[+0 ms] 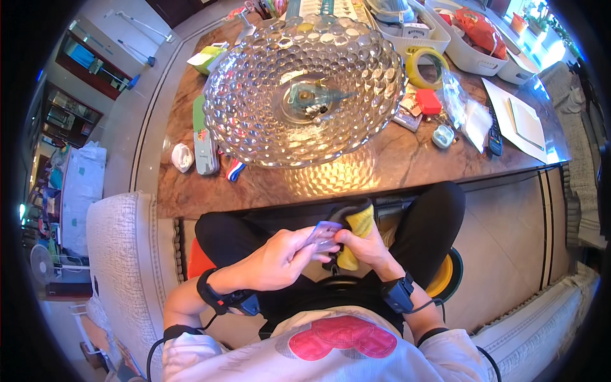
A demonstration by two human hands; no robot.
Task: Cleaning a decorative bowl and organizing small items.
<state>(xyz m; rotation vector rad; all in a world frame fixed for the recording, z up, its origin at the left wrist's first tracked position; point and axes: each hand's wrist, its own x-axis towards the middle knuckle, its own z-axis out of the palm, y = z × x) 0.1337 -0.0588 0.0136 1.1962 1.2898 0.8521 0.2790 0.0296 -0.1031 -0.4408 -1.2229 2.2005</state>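
Note:
Above my lap, my left hand (284,256) pinches a small clear plastic piece (327,229) with a purple tint and dark print near its top. Close beside it, my right hand (370,249) has its fingers closed round a folded yellow-and-black cloth item (361,220); its thumb touches or nearly touches the plastic. Whether the cloth is a sock or a glove I cannot tell. Beyond the hands stands a large clear glass bowl (245,108) with a bubbled pattern, on the brown marbled table (223,196). Something small shows at the bowl's middle.
Right of the bowl are a yellow tape roll (410,69), a red box (428,101), an earphone case (443,135), a remote (495,137) and papers (499,102). White baskets (490,65) stand behind. A white cable coil (182,158) lies left. Sofas flank me.

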